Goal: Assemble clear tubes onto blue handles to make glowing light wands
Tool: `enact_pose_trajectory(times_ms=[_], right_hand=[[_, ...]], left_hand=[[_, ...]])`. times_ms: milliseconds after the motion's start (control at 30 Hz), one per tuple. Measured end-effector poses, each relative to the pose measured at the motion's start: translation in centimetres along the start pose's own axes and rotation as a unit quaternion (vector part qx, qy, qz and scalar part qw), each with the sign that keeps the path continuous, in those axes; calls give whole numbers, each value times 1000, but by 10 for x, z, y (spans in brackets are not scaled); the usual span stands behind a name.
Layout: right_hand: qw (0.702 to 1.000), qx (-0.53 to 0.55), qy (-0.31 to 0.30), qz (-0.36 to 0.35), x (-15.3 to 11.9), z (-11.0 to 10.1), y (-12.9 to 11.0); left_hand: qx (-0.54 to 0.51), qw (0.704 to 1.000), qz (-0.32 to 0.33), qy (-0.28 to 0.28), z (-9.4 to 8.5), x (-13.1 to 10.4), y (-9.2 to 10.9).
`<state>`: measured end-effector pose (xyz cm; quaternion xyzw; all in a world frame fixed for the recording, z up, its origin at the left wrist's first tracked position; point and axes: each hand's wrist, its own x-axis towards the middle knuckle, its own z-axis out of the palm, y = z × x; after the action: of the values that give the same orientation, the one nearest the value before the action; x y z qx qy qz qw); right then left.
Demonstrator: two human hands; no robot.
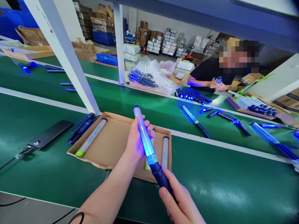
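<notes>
A glow stick [146, 140] with a clear tube lit blue and a dark handle slants across the middle of the view. My left hand [135, 140] wraps around its tube, and my right hand [175, 199] is closed about the dark handle. Beneath them lies a shallow cardboard tray [114, 140]. In it, a clear tube with a green end [92, 137] lies along the left side and another clear tube [165, 152] along the right. A further tube is partly hidden behind my left hand and the lit stick.
Left of the tray are dark handles [81, 127] and a black power bank [51, 133] with a cable. Lit sticks [196, 121] lie on the green belt beyond. A white post [63, 56] rises behind the tray. Across the belt, a person [210, 74] holds a small lit piece.
</notes>
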<state>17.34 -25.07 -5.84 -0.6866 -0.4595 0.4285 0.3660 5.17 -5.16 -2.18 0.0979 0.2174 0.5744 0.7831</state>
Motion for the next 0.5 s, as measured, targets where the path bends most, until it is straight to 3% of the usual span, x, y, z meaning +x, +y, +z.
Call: enact_pose_trajectory(times_ms=[100,267,367,500], right_hand=[[1000,22,6,13,-8,6,-4],[996,67,-17,48,-10,16,12],[998,56,-20,4,-5,16,22],[996,1,-38,-85,6,7,12]], left_hand=[[3,1000,-26,0,1,-4,2],[-32,999,5,-32,2,-7,1],[-9,999,50,-11,5,-9,-1],[60,995,79,23,9,-13,-6]])
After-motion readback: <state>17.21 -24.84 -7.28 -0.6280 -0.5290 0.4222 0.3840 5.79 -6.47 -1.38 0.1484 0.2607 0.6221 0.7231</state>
